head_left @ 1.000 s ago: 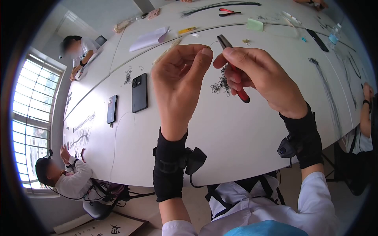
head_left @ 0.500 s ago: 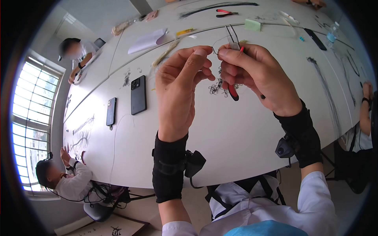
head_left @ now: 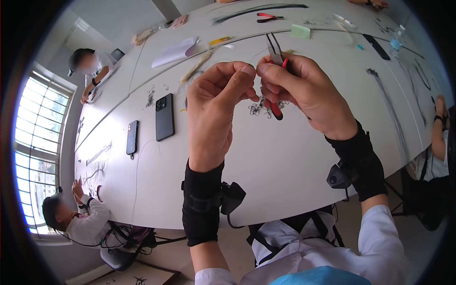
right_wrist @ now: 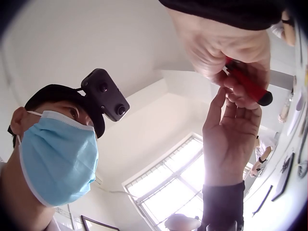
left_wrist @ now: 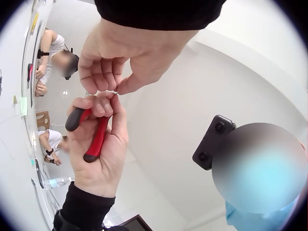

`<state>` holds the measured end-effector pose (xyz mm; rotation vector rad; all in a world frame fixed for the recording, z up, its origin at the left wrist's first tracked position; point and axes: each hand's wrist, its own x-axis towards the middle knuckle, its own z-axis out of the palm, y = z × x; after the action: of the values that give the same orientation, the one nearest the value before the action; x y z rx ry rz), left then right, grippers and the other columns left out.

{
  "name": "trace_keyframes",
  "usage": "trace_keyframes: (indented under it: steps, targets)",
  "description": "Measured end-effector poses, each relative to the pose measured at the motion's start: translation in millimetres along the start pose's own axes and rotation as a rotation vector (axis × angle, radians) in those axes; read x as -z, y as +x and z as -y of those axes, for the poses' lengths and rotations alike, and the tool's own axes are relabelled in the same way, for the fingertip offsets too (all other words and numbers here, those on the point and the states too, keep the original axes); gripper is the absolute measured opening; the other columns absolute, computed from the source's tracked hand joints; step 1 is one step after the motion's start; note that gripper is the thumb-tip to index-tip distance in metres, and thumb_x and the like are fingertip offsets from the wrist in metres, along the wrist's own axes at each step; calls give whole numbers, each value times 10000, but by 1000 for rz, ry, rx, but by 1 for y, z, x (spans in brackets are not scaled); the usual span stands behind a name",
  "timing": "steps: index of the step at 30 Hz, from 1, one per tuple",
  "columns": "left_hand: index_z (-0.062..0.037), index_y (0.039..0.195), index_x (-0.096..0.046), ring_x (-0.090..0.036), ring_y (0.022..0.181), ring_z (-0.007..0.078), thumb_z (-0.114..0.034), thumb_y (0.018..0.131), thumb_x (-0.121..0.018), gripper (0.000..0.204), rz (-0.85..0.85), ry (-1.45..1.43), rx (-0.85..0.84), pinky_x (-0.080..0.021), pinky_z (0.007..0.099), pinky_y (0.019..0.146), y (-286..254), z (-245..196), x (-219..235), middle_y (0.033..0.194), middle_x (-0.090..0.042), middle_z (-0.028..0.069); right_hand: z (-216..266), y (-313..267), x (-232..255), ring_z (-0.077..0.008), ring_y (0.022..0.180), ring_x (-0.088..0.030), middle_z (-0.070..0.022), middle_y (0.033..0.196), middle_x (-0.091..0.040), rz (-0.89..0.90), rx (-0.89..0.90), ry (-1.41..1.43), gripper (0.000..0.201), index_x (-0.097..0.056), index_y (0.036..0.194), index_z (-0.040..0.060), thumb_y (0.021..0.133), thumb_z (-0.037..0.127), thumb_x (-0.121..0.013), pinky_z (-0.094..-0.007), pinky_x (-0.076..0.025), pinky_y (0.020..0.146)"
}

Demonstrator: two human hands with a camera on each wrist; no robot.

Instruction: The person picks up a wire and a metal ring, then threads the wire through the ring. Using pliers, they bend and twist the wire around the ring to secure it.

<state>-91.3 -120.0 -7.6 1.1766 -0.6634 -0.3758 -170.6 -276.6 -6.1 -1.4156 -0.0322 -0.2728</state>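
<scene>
In the head view my left hand pinches something tiny between thumb and forefinger, mostly hidden; a small dark wire end shows there in the left wrist view. Thumb and forefinger of my right hand meet those fingertips. Red-handled pliers lie in my right hand's curled fingers, jaws slightly apart and pointing away from me. Both red handles show from the left wrist, and one handle from the right. Small dark wire pieces lie on the table beyond.
Two phones lie on the white table at the left. Farther back are paper, a yellow tool, other pliers and a green note. A bottle stands right; people sit around.
The pliers have turned in my right hand from near the left fingertips to pointing away, jaws apart. My right thumb and forefinger have come to my left fingertips, covering the small wire loop.
</scene>
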Motion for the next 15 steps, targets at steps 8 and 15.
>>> trace_keyframes:
  steps: [8, 15]
  targets:
    - [34, 991, -639, -631, 734, 155, -119, 983, -606, 157, 71, -158, 42, -538, 309, 746, 0, 4, -2, 819, -639, 65, 2, -3, -1, -65, 659, -556, 2, 729, -589, 15, 30, -21, 229, -637, 915, 37, 988, 250, -596, -232, -471, 620]
    - [45, 1007, -641, -639, 732, 169, -130, 978, -623, 179, 97, -212, 47, -552, 312, 745, 3, 8, 0, 818, -644, 69, 1, -2, 1, -60, 651, -545, -1, 723, -588, 13, 58, -46, 221, -631, 912, 33, 982, 240, -596, -229, -466, 619]
